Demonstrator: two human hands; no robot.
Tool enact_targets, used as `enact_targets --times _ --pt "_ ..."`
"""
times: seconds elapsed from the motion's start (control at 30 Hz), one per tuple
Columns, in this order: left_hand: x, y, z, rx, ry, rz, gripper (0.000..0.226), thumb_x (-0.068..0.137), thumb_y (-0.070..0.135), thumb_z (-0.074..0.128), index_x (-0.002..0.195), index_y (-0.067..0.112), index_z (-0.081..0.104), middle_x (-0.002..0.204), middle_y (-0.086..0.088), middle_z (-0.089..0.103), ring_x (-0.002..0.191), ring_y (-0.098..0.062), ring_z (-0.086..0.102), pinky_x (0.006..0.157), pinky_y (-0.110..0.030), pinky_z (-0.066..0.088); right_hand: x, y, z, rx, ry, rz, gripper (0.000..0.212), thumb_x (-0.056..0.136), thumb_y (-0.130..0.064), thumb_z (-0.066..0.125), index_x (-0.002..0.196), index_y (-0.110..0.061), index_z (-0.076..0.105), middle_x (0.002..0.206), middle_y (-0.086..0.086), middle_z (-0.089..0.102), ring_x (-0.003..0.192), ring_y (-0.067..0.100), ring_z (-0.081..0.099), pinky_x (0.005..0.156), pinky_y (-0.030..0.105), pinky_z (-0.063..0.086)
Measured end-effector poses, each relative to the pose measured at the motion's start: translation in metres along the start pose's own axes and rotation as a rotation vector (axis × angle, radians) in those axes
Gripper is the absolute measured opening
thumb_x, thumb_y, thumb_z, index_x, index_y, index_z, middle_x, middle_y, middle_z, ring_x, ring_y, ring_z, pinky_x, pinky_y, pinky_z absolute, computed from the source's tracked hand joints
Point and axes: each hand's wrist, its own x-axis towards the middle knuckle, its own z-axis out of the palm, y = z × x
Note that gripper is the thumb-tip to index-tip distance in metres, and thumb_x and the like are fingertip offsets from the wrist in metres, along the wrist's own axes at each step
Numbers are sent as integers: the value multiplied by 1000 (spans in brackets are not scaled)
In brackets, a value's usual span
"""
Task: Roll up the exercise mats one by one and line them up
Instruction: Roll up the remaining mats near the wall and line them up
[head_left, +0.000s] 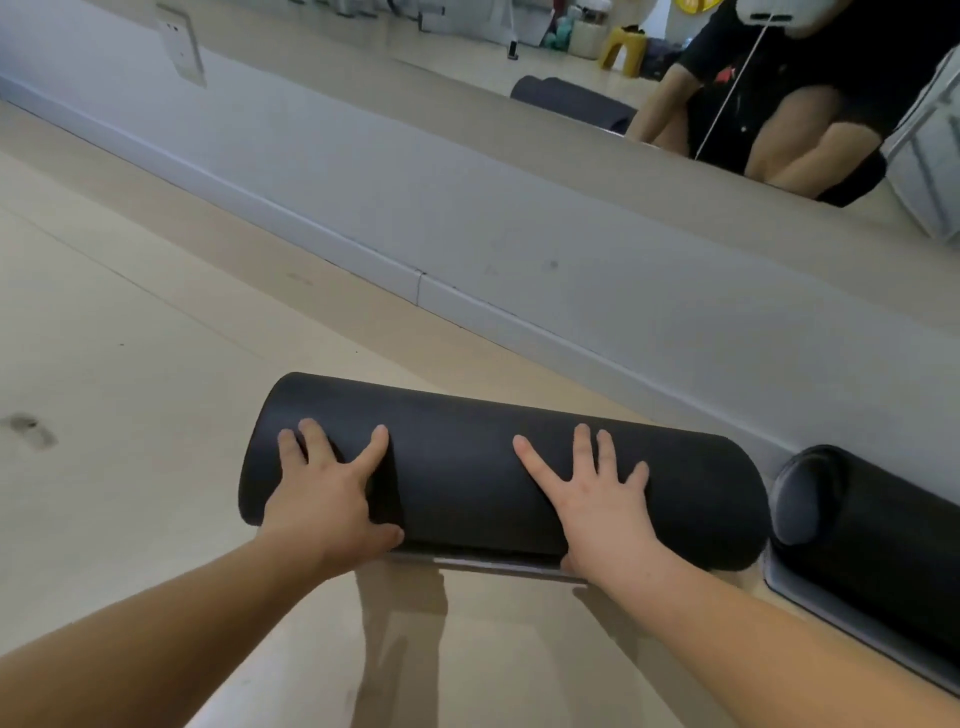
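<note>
A black exercise mat (457, 467), fully rolled into a thick cylinder, lies on the pale floor just in front of me. My left hand (327, 493) rests flat on its left part with fingers spread. My right hand (597, 499) presses on its right part, fingers straight and spread. A thin edge of the mat shows under the roll between my wrists. A second rolled black mat (872, 530) lies at the right against the wall base, end to end with the first and slightly apart.
A grey wall base (467, 234) runs diagonally behind the mats, with a mirror (467, 67) above it reflecting a crouching person, another dark mat and a yellow stool. Pale floor (130, 364) spreads to the left.
</note>
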Motion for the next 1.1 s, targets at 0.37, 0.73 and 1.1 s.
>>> enact_targets --times 0.37,0.73,1.1 --pt "33 75 8 -27 111 120 89 102 47 62 163 45 -4 173 -10 -19 158 -43 -16 125 -61 26 18 68 39 -85 63 55 150 81 -35 85 139 -39 -52 166 26 -5 152 53 0 109 67 33" --pt "80 197 24 15 -173 448 93 105 37 61 160 56 -12 173 2 -25 161 -33 -15 125 -51 28 71 130 34 23 -45 165 148 75 -48 87 148 -41 -42 163 24 5 149 51 14 104 68 41" --pt "116 238 47 218 -147 378 104 101 45 62 154 56 -27 161 -7 -47 150 -47 -36 118 -50 39 66 177 63 45 -9 214 145 84 -17 82 142 -48 -46 165 29 -14 150 60 1 105 75 35"
